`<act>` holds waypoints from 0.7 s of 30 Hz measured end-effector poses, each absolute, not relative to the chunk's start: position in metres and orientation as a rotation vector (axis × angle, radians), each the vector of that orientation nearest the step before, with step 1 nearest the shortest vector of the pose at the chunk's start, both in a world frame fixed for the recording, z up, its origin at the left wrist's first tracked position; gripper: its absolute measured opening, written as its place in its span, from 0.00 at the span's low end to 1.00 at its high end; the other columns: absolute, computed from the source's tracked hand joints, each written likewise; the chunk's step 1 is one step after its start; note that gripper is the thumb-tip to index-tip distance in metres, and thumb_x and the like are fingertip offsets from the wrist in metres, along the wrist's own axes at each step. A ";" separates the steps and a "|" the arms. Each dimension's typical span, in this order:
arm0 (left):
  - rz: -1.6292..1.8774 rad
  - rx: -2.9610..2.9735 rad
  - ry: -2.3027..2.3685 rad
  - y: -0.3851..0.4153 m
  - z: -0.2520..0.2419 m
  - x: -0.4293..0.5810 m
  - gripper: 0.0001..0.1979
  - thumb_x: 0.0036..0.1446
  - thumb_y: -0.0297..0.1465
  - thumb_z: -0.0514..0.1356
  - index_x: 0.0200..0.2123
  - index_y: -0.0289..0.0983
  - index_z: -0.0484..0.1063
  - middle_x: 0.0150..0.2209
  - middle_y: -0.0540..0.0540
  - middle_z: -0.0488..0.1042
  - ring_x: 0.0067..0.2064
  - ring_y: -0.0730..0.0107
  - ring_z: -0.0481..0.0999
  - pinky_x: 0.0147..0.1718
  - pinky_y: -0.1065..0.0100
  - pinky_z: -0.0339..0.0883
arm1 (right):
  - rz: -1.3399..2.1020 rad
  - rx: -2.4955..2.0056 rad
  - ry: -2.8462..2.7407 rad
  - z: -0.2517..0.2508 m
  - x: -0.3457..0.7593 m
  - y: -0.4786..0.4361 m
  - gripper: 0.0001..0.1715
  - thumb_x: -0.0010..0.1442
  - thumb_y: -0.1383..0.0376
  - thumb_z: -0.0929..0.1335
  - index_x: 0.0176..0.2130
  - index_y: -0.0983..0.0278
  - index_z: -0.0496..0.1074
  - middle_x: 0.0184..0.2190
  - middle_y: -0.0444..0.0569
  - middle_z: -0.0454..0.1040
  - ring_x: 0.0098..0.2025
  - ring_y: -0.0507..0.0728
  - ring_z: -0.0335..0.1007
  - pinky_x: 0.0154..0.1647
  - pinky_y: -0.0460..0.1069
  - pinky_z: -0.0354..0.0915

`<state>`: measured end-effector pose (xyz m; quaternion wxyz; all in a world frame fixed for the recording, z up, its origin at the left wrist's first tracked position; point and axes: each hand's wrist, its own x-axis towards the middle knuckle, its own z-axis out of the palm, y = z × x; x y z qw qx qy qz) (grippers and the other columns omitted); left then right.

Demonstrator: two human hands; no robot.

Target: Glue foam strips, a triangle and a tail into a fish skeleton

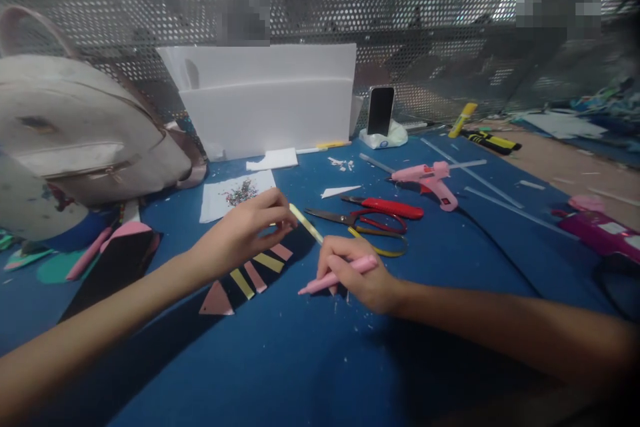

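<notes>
My right hand (357, 273) grips a pink marker (337, 275) whose tip points left. A narrow pale yellow strip (306, 223) slants between my hands, its lower end at the fingers of my right hand. My left hand (263, 220) has its fingers bent, with the fingertips pinched at the strip's upper end. Below my left hand lie yellow strips (243, 284) and pink strips (255, 277) in a fan, beside a pink triangle (217, 299). Scissors (345, 217) with red and yellow handles rest just beyond my right hand, against a red-handled tool (393, 207).
A pink glue gun (425, 177) with its cord lies to the right among clear glue sticks (493, 197). White paper with glitter (243, 192) sits behind my left hand. A backpack (85, 127), white boards (270, 107), a phone (381, 111) and a yellow-black cutter (493, 141) stand or lie around.
</notes>
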<state>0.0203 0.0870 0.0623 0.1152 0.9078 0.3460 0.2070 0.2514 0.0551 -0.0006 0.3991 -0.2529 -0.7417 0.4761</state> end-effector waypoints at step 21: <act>0.820 1.320 0.926 -0.022 -0.002 0.018 0.13 0.63 0.32 0.60 0.49 0.50 0.77 0.37 0.48 0.67 0.33 0.71 0.76 0.35 0.68 0.76 | 2.070 -0.375 -1.460 0.003 0.240 0.062 0.25 0.66 0.48 0.65 0.34 0.68 0.71 0.27 0.47 0.71 0.23 0.48 0.67 0.20 0.42 0.61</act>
